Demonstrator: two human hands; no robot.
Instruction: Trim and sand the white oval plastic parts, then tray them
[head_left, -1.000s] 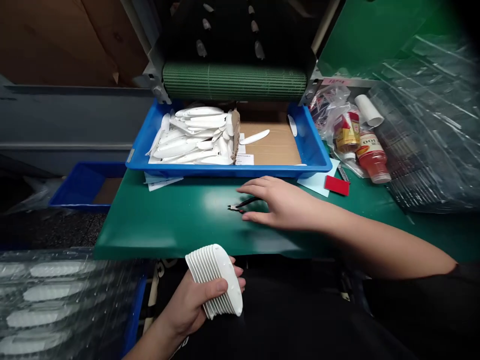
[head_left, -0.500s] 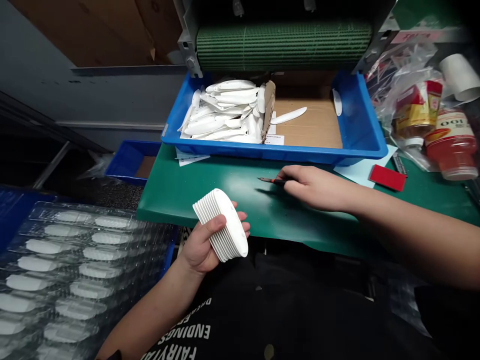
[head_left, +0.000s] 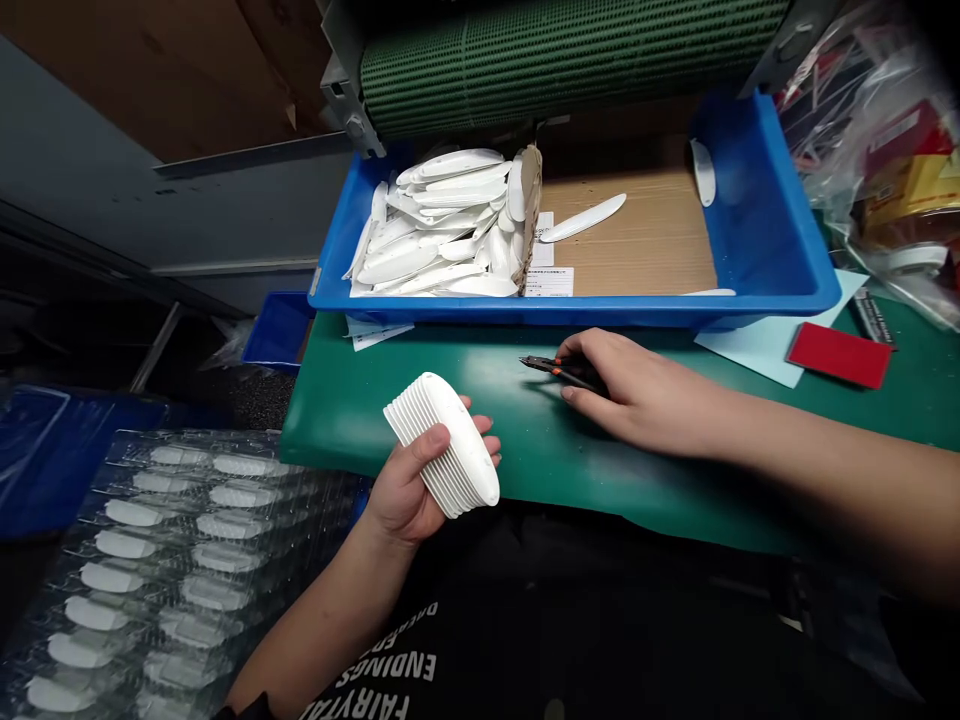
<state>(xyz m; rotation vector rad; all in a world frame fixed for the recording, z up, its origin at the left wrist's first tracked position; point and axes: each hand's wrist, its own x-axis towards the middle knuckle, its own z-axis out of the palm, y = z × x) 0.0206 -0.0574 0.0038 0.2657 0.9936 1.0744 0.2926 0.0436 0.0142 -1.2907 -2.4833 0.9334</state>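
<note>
My left hand (head_left: 409, 485) is closed around a neat stack of white oval plastic pieces (head_left: 469, 450), thumb on the near side and fingertips showing beyond. It is in front of the table's near edge. On the green table mat (head_left: 442, 350), black nippers with orange marks (head_left: 559, 369) lie with their jaws pointing left. My right hand (head_left: 630, 390) is over their handles, its thumb apart from the index finger and not pressed on the handle. The other fingers of that hand are partly hidden.
A blue bin (head_left: 637, 308) behind the mat holds a heap of white pieces (head_left: 435, 230) left of a cardboard divider (head_left: 531, 215), with a few right of it. Above is a green conveyor roller (head_left: 562, 65). Filled clear trays (head_left: 172, 580) stand left. A red block (head_left: 840, 355) lies right.
The nippers have come down onto the mat, and my right thumb has moved away from their handles. My left hand still holds the stack. The view has shifted closer to the bin.
</note>
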